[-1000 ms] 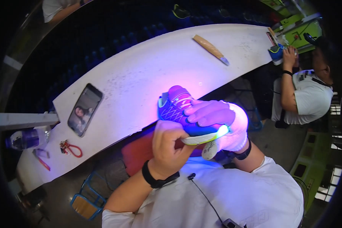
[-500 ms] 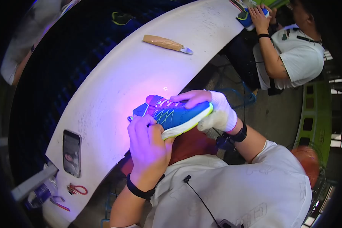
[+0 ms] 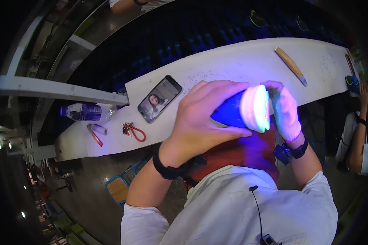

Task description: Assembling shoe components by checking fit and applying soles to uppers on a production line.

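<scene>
White-soled blue shoe [image 3: 242, 109] held right of frame centre, grasped between thumb and fingers of left hand [image 3: 197, 116]. Gloved right hand [image 3: 287, 113] seen beside sole; whether shoe is grasped by it cannot be told. Phone [image 3: 160, 99] laid on table [image 3: 229, 65], left of shoe.

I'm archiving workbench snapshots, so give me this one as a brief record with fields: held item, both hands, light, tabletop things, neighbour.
Held item: blue shoe with a pale sole
Left hand: bare, in a firm-looking grip around the shoe
Right hand: in a pale knit glove, beside the sole; contact unclear
Light: violet-blue glow on shoe and glove
Surface: long white table
Table, left: clear plastic bottle with purple label; red-handled tool; red loop cord; black-framed rectangular smartphone, screen lit
Table, right: slim tan-handled blade
Neighbour: co-worker's hand near a blue-and-lime item
</scene>
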A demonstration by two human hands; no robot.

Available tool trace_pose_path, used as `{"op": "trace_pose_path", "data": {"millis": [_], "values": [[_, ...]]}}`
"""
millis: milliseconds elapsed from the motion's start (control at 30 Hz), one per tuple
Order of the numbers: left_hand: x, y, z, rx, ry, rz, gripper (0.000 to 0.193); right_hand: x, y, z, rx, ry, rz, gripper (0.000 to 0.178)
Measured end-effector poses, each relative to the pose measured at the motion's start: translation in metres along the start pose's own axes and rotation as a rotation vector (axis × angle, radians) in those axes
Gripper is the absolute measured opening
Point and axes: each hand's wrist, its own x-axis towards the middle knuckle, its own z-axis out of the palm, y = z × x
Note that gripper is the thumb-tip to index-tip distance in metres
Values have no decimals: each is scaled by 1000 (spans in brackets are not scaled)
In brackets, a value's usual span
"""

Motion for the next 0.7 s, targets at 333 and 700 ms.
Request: {"op": "trace_pose_path", "data": {"millis": [333,700], "values": [[-2,9,9,142,-126,-297,77,40,-79,49,-118,-200,-292,38],[10,9,7,14,-63,-670,65,95,-48,67,88,-347,-447,23]]}}
